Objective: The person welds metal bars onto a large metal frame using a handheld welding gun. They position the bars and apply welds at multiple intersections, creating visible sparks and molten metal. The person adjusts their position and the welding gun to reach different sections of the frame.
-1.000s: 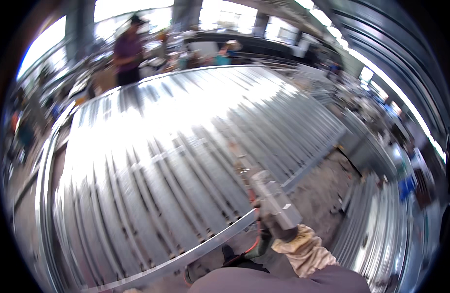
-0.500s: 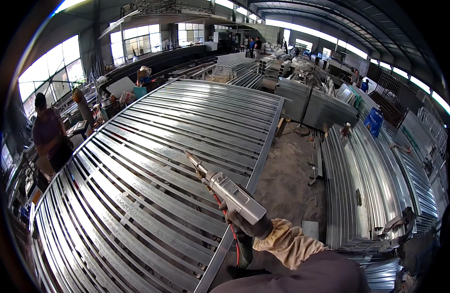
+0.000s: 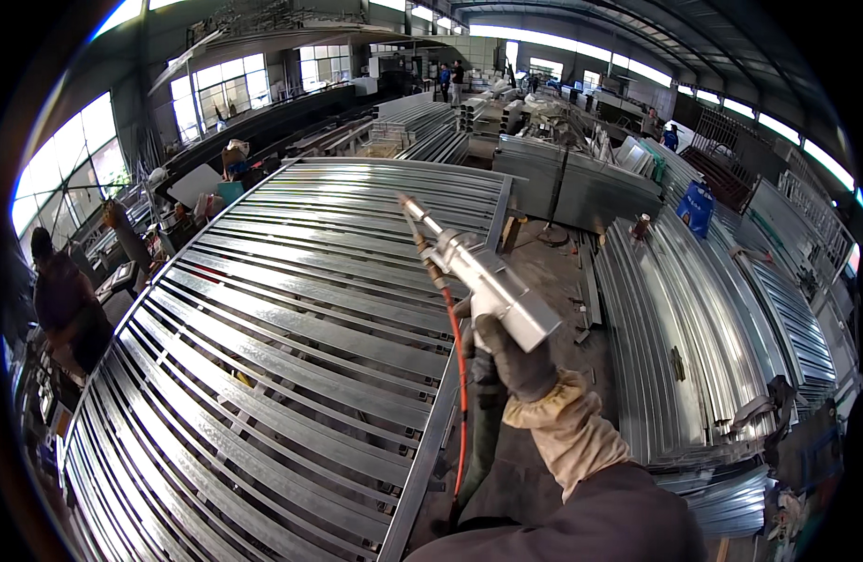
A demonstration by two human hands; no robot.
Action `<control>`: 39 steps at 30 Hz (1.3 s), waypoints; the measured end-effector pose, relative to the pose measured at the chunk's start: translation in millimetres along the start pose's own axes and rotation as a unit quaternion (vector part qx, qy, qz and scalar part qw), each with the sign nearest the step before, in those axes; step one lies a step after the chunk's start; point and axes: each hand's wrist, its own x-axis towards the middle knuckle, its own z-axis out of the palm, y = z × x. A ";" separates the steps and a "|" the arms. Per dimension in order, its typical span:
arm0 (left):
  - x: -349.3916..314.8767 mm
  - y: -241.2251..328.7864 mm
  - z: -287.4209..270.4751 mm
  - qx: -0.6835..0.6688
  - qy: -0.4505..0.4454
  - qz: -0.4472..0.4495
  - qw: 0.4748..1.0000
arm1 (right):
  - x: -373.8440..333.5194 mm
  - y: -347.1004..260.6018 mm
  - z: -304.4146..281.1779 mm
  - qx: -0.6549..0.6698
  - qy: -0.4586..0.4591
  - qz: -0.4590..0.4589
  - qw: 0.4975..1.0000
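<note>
My right hand (image 3: 518, 361), in a dark glove with a tan cuff at the wrist, is closed around the grip of a silver welding gun (image 3: 499, 286). The gun is tilted up, its copper-coloured nozzle pointing away and to the left, apparently raised over the right side of a large slatted metal panel (image 3: 291, 318). A thin red hose (image 3: 462, 412) runs along the gun and hangs down beside a thicker dark hose (image 3: 481, 450). My left hand does not show.
Long bundles of metal profiles (image 3: 670, 328) lie to the right. A blue bag (image 3: 696, 208) rests on the stock there. Stacked metal sheets (image 3: 608, 192) stand beyond the panel. At the far left is another person (image 3: 68, 304); others stand in the background.
My right hand has lifted the welding gun up and to the right, its nozzle now higher in view. The view has shifted slightly, so the surroundings sit further left.
</note>
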 end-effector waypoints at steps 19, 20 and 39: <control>-127.4 -372.8 -181.9 -0.046 0.371 -0.535 0.757 | 42.1 -197.3 10.0 -0.006 0.135 -0.152 0.979; -130.0 -382.2 -191.0 -0.062 0.383 -0.551 0.739 | 41.5 -199.1 16.7 -0.001 0.124 -0.155 0.980; -130.2 -356.7 -193.0 -0.033 0.443 -0.577 0.685 | 23.4 -161.0 197.6 0.126 -0.276 -0.032 0.952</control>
